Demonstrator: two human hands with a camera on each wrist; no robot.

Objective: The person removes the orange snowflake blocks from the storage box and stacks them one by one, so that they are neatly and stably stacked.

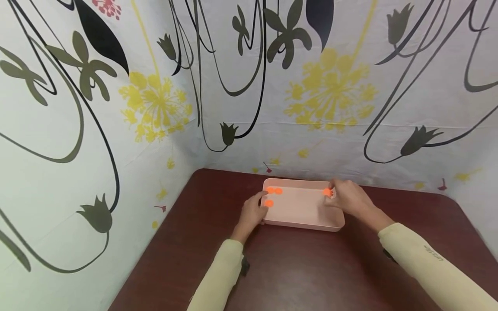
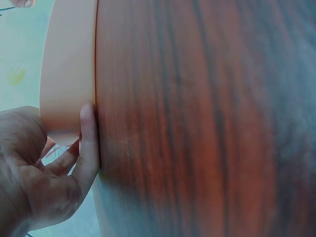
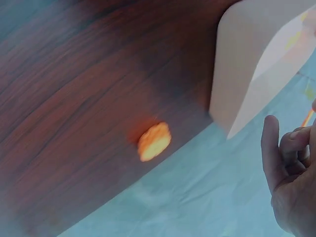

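Observation:
A shallow pale pink tray (image 1: pixel 299 225) stands near the table's far edge. My left hand (image 1: pixel 252 212) grips its left end; in the left wrist view the fingers (image 2: pixel 89 148) bend around the end wall. Inside the tray, by that hand, lie two orange discs (image 1: pixel 279 191) side by side and a third disc (image 1: pixel 269 203) nearer me. Over the tray's far right corner, my right hand (image 1: pixel 348 196) pinches another orange disc (image 1: pixel 328 192) between thumb and forefinger. In the right wrist view, an orange piece (image 3: pixel 154 141) with ridged sides rests on the table outside the tray.
The dark red-brown wooden table (image 1: pixel 295 272) reaches toward me. Behind it and along its left side hangs a white cloth (image 1: pixel 249 147) printed with flowers and stems, close to the table's edge.

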